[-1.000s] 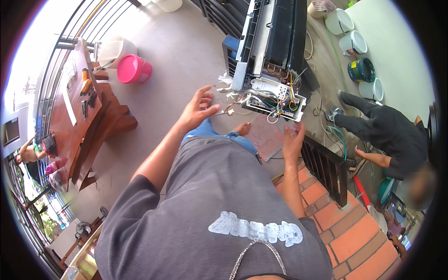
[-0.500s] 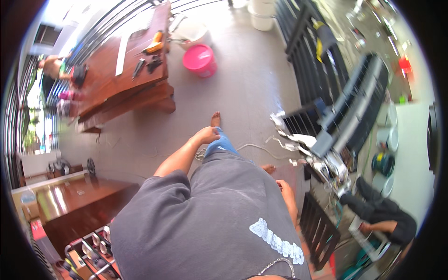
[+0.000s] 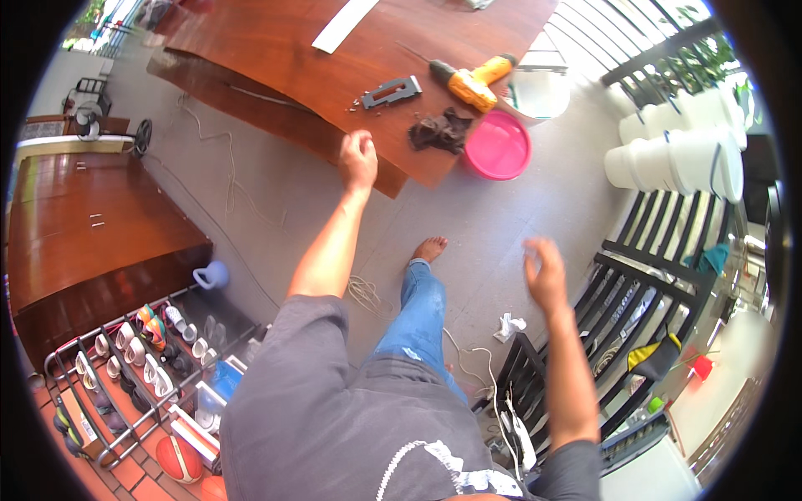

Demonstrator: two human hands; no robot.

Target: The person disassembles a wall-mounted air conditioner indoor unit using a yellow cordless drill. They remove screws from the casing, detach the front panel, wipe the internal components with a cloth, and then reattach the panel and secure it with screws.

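Note:
My left hand (image 3: 359, 163) is held out in front of the near edge of the brown wooden table (image 3: 276, 63), its fingers curled in. Whatever those fingers may hold is hidden. My right hand (image 3: 546, 274) hangs above the grey floor, slightly smeared by motion, its thumb apart from the fingers and nothing visible in it. Closest to the left hand on the tabletop are a grey and black tool (image 3: 392, 92) with a slotted body and a crumpled dark cloth (image 3: 440, 131). A yellow and black cordless drill (image 3: 473, 82) with a long bit lies beyond them.
A pink bucket (image 3: 499, 146) and a white bucket (image 3: 543, 92) stand beside the table. White containers (image 3: 677, 163) and black slatted railing (image 3: 643, 275) line the right. Cable (image 3: 365, 294) coils near my foot. At left are a wooden cabinet (image 3: 100, 225) and a shoe rack (image 3: 138, 367).
I have stepped toward the table and turned, so table, drill and buckets appear nearer and farther right. My right hand has come up from my side. The left hand stays out in front.

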